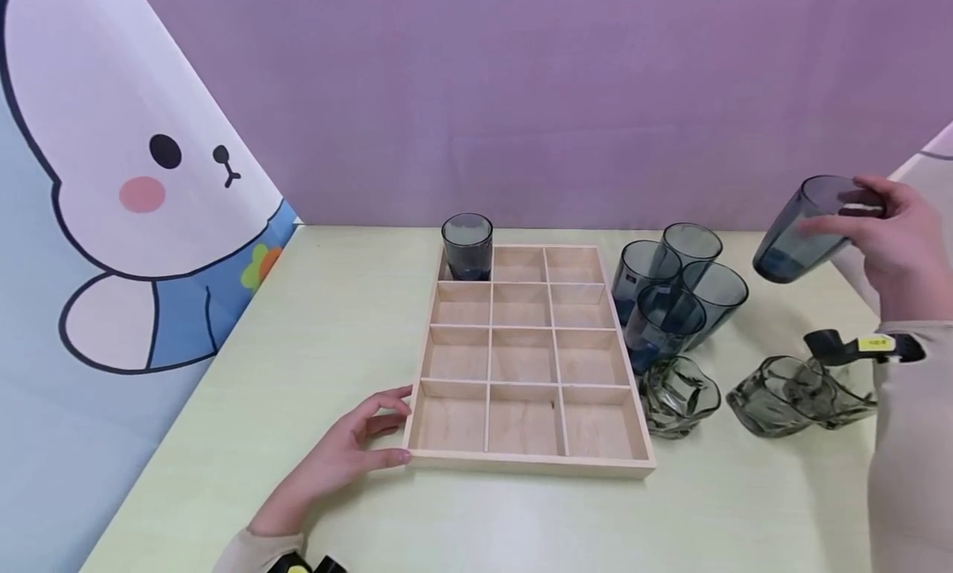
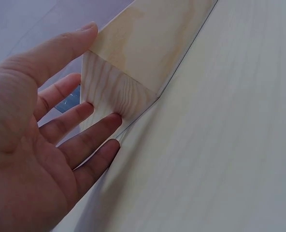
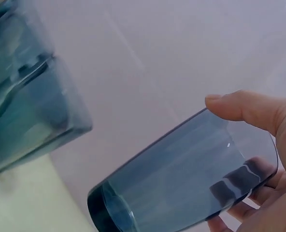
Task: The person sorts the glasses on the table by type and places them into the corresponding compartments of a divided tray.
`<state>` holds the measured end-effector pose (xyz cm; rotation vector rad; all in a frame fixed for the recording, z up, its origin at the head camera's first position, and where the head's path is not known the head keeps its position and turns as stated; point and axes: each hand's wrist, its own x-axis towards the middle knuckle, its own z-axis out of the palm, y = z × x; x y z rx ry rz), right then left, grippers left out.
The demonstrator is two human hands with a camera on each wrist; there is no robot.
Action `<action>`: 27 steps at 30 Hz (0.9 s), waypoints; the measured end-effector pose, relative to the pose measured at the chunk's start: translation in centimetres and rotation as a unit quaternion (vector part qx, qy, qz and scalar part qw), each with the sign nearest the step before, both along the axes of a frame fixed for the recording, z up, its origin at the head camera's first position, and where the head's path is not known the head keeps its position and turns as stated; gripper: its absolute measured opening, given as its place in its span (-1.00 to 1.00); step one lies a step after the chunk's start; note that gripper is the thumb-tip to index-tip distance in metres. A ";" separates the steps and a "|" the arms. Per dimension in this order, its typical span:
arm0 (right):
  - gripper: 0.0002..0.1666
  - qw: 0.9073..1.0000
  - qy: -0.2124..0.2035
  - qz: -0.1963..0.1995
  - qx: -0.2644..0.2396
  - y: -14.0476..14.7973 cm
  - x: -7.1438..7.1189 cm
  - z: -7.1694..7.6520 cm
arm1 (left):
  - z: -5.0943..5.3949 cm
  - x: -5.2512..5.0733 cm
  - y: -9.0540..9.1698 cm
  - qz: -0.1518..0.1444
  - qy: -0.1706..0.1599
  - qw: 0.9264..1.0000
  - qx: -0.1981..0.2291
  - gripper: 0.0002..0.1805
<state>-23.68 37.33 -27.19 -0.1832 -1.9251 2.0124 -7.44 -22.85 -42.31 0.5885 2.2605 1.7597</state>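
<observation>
My right hand (image 1: 904, 234) grips a tall blue-tinted drinking glass (image 1: 804, 226) near its rim, above the table at the right. That glass leans, its thick base pointing down and left; the right wrist view shows the thumb (image 3: 230, 105) on one side and fingers on the other. My left hand (image 1: 346, 449) touches the front left corner of a wooden compartment tray (image 1: 532, 465), its fingers loosely extended along the side (image 2: 109, 92). One blue glass (image 1: 467, 246) stands upright in the tray's back left compartment.
Several blue glasses (image 1: 665, 317) stand grouped against the tray's right side. A wavy grey-tinted tumbler (image 1: 679, 397) sits in front of them, and two more tumblers (image 1: 778, 397) stand farther right, partly behind my right wrist strap. A purple backdrop (image 1: 521, 102) rises behind the table.
</observation>
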 end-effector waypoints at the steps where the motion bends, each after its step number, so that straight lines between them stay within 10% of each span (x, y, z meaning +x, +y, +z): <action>1: -0.17 1.000 0.012 -0.002 -0.018 -0.1 -0.1 0.3 | 0.0 0.0 0.0 0.000 0.001 1.000 0.000 -0.52; 13: -0.05 0.993 0.066 0.002 -0.096 -2.7 0.1 3.2 | -0.1 0.1 0.0 -0.002 0.004 1.000 0.004 -0.52; 27: 0.08 0.993 0.088 0.014 -0.077 -7.9 -0.2 4.6 | -0.1 0.0 -0.1 -0.006 0.013 1.000 0.003 -0.52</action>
